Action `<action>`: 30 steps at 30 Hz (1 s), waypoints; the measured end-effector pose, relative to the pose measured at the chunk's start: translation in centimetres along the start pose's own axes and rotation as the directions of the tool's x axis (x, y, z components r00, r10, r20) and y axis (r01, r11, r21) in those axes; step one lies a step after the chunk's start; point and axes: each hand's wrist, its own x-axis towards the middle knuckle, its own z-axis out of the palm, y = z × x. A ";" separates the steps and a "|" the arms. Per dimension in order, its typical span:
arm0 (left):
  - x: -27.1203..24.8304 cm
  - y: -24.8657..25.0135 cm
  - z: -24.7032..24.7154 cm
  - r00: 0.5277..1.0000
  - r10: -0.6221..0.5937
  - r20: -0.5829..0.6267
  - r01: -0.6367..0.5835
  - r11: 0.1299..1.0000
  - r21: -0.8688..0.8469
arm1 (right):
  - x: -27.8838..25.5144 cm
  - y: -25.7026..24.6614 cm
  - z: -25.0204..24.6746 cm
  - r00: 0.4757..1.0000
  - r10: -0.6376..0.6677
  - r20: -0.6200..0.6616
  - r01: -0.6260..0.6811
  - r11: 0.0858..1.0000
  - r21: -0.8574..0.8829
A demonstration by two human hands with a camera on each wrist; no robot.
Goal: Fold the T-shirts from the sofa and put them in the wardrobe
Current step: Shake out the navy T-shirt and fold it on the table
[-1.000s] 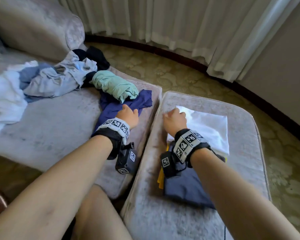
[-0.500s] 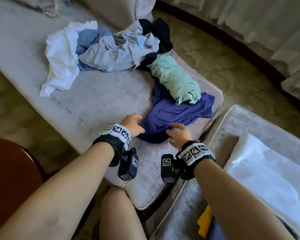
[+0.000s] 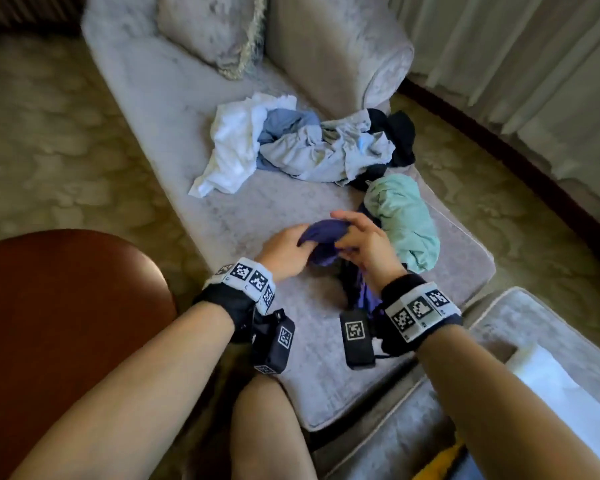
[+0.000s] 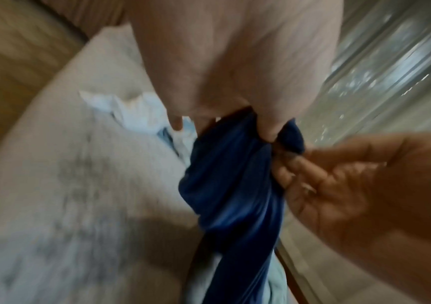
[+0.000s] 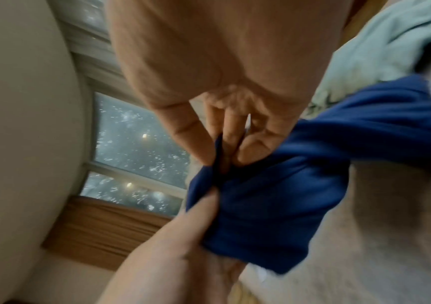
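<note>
Now both hands hold the purple T-shirt [image 3: 321,239], raised in a bunch off the sofa [image 3: 174,109]; half a second earlier it lay flat there, barely touched. The left hand [image 3: 284,251] grips at 9 o'clock of the bunch, the right hand [image 3: 362,242] pinches at 3 o'clock. The mint T-shirt [image 3: 404,220] lies just beside, at 2 o'clock. Judgement: the next garment is picked up; its folding is not yet begun.

daylight, soft shadows | head sharp | wrist views motion-blurred, edge-distorted
</note>
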 end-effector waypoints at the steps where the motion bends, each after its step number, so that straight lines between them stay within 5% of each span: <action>1: -1.4 0.7 -2.5 0.997 0.017 -0.081 -0.017 1.000 -0.002 | -0.7 -0.5 1.5 0.998 -0.059 0.039 0.059 0.998 -0.018; 6: -10.3 2.2 -12.0 0.949 0.096 -0.299 -0.097 0.995 0.011 | -5.3 0.8 10.4 0.948 -0.195 0.254 0.285 0.873 -0.396; 10: -18.7 0.2 -17.0 0.855 0.064 -0.515 -0.127 0.988 -0.089 | -8.9 3.1 16.3 0.908 -0.211 0.362 0.384 0.765 -0.518; 16: -30.7 -5.2 -23.3 0.774 -0.055 -0.630 0.245 0.945 0.218 | -14.5 4.8 23.4 0.832 -0.433 0.346 0.540 0.773 -0.333; 25: -41.5 -8.0 -26.6 0.570 -0.047 -0.820 0.132 0.991 0.035 | -19.9 1.7 31.0 0.680 -0.640 0.358 0.722 0.671 -0.170; 30: -44.0 -9.6 -26.9 0.546 -0.056 -0.836 0.175 0.983 0.048 | -21.3 1.6 32.9 0.709 -0.598 0.373 0.699 0.667 -0.260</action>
